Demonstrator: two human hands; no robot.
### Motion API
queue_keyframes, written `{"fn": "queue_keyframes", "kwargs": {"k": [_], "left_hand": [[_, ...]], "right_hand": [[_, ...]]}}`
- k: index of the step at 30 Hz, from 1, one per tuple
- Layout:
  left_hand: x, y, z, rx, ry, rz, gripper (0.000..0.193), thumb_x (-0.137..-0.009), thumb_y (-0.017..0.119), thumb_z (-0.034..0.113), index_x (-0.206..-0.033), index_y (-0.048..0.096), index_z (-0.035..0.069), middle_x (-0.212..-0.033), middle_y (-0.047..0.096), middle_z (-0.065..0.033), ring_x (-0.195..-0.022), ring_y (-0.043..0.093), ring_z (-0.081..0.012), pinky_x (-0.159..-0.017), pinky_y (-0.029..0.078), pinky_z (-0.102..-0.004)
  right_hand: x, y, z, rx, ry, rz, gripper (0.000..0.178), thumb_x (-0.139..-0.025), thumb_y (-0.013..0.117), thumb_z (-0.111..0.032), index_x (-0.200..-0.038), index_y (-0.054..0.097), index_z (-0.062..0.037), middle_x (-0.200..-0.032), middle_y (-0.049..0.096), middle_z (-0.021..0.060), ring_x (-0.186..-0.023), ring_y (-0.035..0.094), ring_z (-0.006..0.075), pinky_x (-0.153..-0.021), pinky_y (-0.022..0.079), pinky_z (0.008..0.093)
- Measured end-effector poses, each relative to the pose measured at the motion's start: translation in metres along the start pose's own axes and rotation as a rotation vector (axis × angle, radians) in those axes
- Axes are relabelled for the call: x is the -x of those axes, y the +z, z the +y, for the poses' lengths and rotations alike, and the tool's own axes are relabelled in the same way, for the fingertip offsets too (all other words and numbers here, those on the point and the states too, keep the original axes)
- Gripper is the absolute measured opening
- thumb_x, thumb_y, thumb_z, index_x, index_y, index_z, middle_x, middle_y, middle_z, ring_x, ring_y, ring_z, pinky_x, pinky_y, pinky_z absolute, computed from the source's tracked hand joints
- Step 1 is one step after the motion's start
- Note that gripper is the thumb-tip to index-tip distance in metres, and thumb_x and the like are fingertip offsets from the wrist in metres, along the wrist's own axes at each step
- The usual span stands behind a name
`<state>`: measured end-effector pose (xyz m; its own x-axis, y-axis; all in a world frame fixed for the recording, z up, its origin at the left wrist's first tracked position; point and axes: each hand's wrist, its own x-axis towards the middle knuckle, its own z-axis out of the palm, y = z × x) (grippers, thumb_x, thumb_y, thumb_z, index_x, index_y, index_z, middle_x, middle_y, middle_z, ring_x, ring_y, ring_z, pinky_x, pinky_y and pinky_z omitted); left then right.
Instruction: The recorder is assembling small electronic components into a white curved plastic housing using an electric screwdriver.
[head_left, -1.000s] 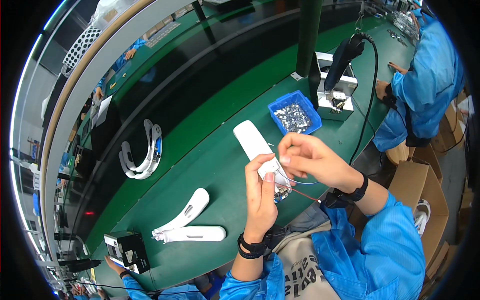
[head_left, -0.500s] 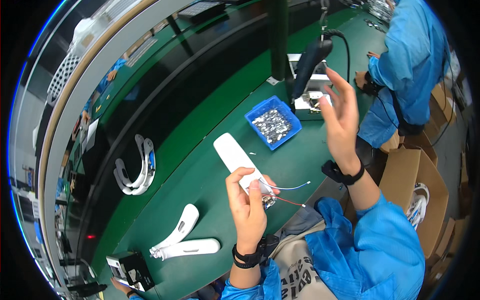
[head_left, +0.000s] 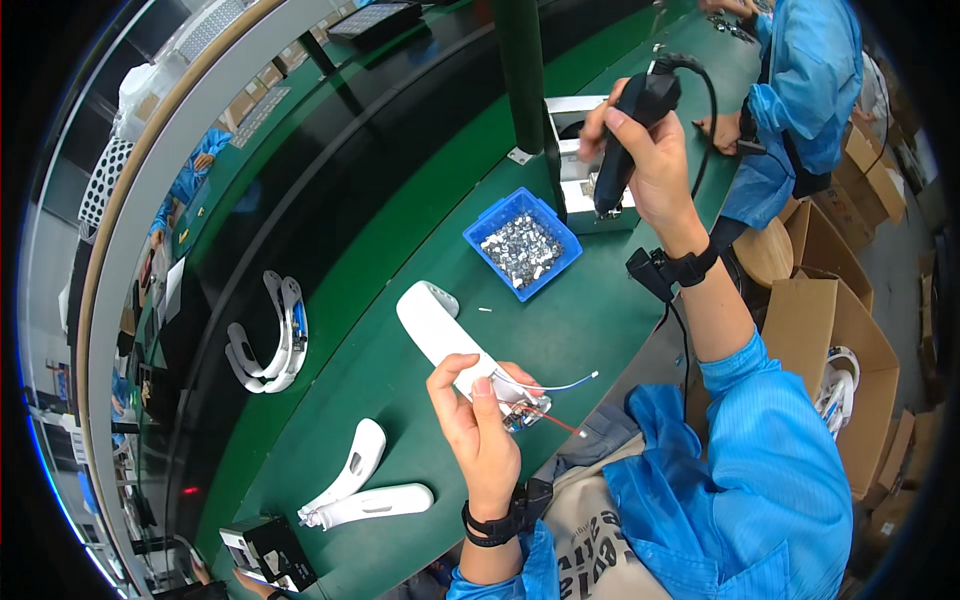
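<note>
My left hand [head_left: 480, 435] holds a white curved plastic housing [head_left: 432, 325] above the green bench, thumb on top and fingers around its near end. At that end a small circuit board [head_left: 527, 412] shows, with a blue-and-white wire [head_left: 562, 387] and a red wire [head_left: 560, 424] sticking out loose. Up at the right, my right hand [head_left: 660, 180] is wrapped round a black corded electric screwdriver [head_left: 630, 135], which points downward. Its tip is hard to make out against the metal fixture behind. Between the hands stands a blue bin [head_left: 545, 280] of small metallic parts.
A metal fixture [head_left: 600, 217] stands behind the screwdriver, beside a dark green post [head_left: 520, 80]. Two white curved pieces [head_left: 380, 503] lie at front left, near a black box [head_left: 270, 552]. Another white assembly [head_left: 292, 340] rests further left. A co-worker [head_left: 810, 90] and cardboard boxes [head_left: 800, 320] are at right.
My right hand, open beside the hanging screwdriver before, has closed round it. The screwdriver has shifted slightly. My left hand has moved a little left and down with the housing, showing more circuit board.
</note>
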<state>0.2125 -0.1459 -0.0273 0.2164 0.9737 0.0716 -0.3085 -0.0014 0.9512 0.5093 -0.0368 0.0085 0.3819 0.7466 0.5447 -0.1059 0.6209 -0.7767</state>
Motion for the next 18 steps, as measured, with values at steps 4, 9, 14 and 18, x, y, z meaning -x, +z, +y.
{"fn": "queue_keyframes", "kwargs": {"k": [4, 9, 14, 18], "left_hand": [[-0.006, 0.004, -0.011, -0.045, 0.029, -0.040, 0.025, -0.117, 0.044, 0.022, -0.138, 0.039, 0.011, -0.094, 0.068, -0.0183, -0.078, 0.069, -0.0215, -0.071, 0.058, -0.0335], [-0.007, 0.012, -0.012, -0.089, 0.054, 0.014, 0.025, -0.117, 0.044, 0.023, -0.138, 0.040, 0.010, -0.090, 0.067, -0.0152, -0.076, 0.069, -0.0193, -0.068, 0.057, -0.0321], [-0.011, 0.022, -0.008, -0.054, 0.011, 0.000, 0.027, -0.117, 0.043, 0.023, -0.137, 0.042, 0.006, -0.089, 0.067, -0.0140, -0.079, 0.068, -0.0185, -0.075, 0.056, -0.0316], [-0.007, 0.017, -0.017, -0.076, 0.035, 0.069, 0.028, -0.117, 0.045, 0.022, -0.139, 0.044, 0.005, -0.105, 0.064, -0.0138, -0.081, 0.069, -0.0177, -0.074, 0.056, -0.0306]], "right_hand": [[0.011, 0.010, -0.018, -0.052, 0.018, -0.005, 0.041, -0.111, 0.058, -0.044, -0.112, 0.056, -0.0034, -0.079, 0.059, 0.0076, -0.061, 0.057, 0.0140, -0.057, 0.047, 0.0296], [0.021, 0.034, -0.059, -0.349, 0.045, -0.224, 0.091, -0.095, 0.034, -0.092, -0.116, 0.049, -0.0050, -0.080, 0.051, 0.0057, -0.060, 0.051, 0.0155, -0.054, 0.045, 0.0307], [0.017, 0.064, -0.085, -0.561, -0.012, -0.570, 0.077, -0.100, 0.047, -0.080, -0.122, 0.047, -0.0066, -0.088, 0.058, 0.0100, -0.063, 0.056, 0.0191, -0.057, 0.048, 0.0321], [0.011, 0.087, -0.080, -0.723, 0.147, -0.898, 0.070, -0.101, 0.056, -0.071, -0.128, 0.048, -0.0071, -0.095, 0.065, 0.0168, -0.069, 0.061, 0.0257, -0.062, 0.050, 0.0372]]}}
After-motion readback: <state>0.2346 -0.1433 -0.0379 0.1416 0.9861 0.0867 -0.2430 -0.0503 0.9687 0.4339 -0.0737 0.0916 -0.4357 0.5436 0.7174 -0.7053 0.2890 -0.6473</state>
